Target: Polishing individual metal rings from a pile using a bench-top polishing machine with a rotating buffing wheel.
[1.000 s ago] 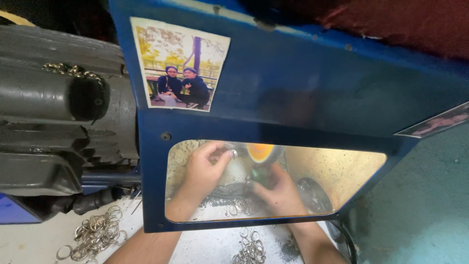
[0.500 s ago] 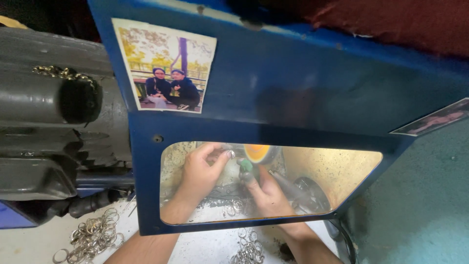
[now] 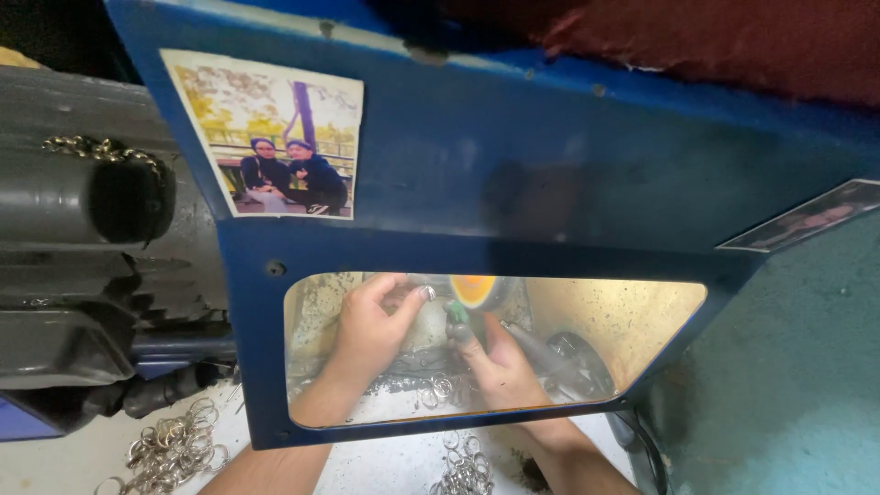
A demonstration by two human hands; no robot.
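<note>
Fingers: left hand [image 3: 367, 325] pinches ring [image 3: 426, 293] | right hand [image 3: 502, 367] grip unclear behind window [image 3: 632, 312]

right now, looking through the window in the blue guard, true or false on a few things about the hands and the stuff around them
1. Both hands work behind the blue guard. True.
2. The left hand rests outside the window. False: it is behind it, beside the orange wheel.
3. The right hand holds something green. True.
4. Metal rings lie at lower left. True.
5. The photo sits on the guard's right end. False: upper left.
</note>
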